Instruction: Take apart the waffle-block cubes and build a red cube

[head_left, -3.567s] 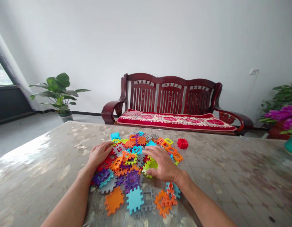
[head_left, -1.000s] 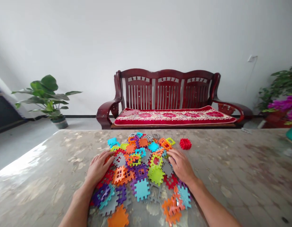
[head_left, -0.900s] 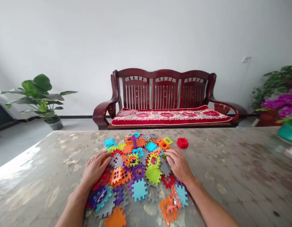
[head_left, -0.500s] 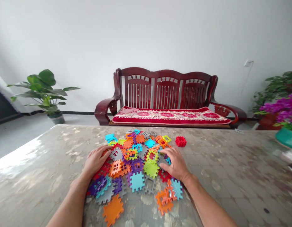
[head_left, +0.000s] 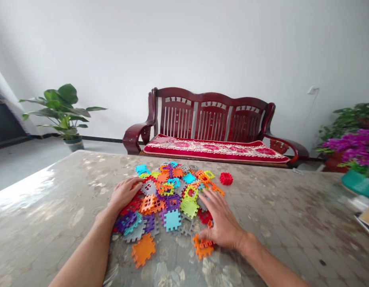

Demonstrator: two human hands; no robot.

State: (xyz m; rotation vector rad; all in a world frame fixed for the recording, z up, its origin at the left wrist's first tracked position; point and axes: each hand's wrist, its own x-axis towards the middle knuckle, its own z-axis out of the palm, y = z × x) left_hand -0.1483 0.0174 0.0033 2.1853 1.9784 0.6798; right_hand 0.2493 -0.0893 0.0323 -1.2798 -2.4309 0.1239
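A heap of flat plastic interlocking tiles with notched edges lies on the table, among them a light blue tile (head_left: 172, 220), a lime green tile (head_left: 189, 208) and an orange tile (head_left: 143, 250). My left hand (head_left: 125, 194) rests at the heap's left side, fingers stretched over red and grey tiles. On the right, my right hand (head_left: 222, 219) is spread over the heap's edge, its thumb by an orange frame tile (head_left: 203, 251) and partly hiding it. Neither hand grips a tile. Behind the heap to the right sits a small red assembled cube (head_left: 226, 178).
The patterned tabletop (head_left: 277, 223) stretches to both sides. Beyond it stands a dark red wooden bench (head_left: 211, 115) with a red floral cushion (head_left: 214, 149). A potted plant (head_left: 66, 111) is at left; purple flowers (head_left: 354, 145) in a teal pot (head_left: 359, 184) are at right.
My right hand has moved toward me, from the heap's right side over the orange frame tile, covering the light blue tile there. My left hand stays about in place. The view has tilted slightly.
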